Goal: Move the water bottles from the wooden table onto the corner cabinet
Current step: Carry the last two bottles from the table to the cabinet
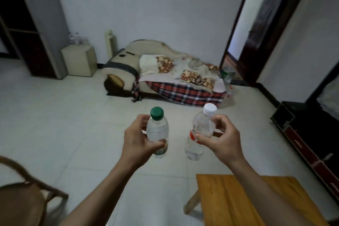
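Above tiled floor, green-capped bottle (157, 131) upright, white-capped bottle (200, 130) tilted right

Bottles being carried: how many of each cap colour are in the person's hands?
Green cap: 1, the bottle in the left hand
White cap: 1, the bottle in the right hand
Total: 2

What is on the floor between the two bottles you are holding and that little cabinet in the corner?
Nothing. The head view shows bare pale floor tiles between the green-capped clear bottle, the white-capped clear bottle and the small beige corner cabinet.
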{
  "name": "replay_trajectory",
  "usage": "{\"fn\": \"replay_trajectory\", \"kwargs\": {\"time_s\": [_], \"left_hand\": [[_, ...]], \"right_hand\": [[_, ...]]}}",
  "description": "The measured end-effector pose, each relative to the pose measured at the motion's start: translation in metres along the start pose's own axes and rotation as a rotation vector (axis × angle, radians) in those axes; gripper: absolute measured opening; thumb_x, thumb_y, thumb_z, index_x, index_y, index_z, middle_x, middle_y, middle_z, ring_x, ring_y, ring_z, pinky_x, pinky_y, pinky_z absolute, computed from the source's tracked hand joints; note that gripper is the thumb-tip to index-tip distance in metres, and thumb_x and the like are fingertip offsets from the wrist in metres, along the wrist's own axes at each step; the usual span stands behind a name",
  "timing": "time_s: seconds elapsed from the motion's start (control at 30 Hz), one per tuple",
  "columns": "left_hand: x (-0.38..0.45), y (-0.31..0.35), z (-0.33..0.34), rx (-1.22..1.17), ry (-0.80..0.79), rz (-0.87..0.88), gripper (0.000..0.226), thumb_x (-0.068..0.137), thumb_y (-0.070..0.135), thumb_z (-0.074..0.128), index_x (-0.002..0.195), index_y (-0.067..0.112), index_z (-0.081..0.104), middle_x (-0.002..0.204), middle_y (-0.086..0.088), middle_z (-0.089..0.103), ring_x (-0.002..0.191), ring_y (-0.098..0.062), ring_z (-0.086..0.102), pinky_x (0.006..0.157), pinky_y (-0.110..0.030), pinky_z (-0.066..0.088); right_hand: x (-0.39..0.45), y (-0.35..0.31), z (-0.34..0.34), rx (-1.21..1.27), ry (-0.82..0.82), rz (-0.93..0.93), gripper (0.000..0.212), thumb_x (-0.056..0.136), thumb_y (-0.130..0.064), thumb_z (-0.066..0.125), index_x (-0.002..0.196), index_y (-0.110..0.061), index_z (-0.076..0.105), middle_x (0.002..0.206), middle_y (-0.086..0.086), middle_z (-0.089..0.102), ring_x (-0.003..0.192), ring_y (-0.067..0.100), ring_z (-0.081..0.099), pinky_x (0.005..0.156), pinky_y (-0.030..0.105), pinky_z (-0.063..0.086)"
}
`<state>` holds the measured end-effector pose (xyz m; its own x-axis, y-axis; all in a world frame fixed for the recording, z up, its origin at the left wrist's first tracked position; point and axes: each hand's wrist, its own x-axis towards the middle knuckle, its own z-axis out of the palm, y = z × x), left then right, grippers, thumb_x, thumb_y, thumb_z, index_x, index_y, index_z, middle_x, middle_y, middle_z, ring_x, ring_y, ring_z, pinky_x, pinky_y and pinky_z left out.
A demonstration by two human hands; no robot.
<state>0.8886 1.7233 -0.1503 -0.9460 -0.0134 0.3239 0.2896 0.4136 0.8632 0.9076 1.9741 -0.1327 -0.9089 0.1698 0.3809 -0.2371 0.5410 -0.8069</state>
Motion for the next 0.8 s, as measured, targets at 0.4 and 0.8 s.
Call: {"fn": "replay_trajectory", "kwargs": {"time_s": [0.4,0.8], "left_hand": [[-0.029,0.003,-0.067,0.229,0.483,-0.245,0.059,0.058,0.021,0.092,0.105,0.024,0.056,0.1,0.009,0.067,0.092,-0.008,0.065,0.075,-0.035,0.06],[-0.074,0.0,-0.111,0.27,0.69,-0.348,0.057,0.059,0.025,0.092,0.105,0.029,0.059,0.098,0.01,0.069,0.091,-0.007,0.067,0.077,-0.039,0.061]], "right_hand": [[0.076,-0.017,0.097,0.245,-0.478,-0.209,0.064,0.055,-0.03,0.092,0.109,-0.026,0.059,0.098,-0.014,0.066,0.091,-0.003,0.064,0.067,0.019,0.056],[0.068,-0.055,0.158,0.366,-0.656,-0.265,0.06,0.055,-0.025,0.093,0.104,-0.028,0.058,0.098,-0.01,0.068,0.089,-0.002,0.064,0.064,0.016,0.055]]}}
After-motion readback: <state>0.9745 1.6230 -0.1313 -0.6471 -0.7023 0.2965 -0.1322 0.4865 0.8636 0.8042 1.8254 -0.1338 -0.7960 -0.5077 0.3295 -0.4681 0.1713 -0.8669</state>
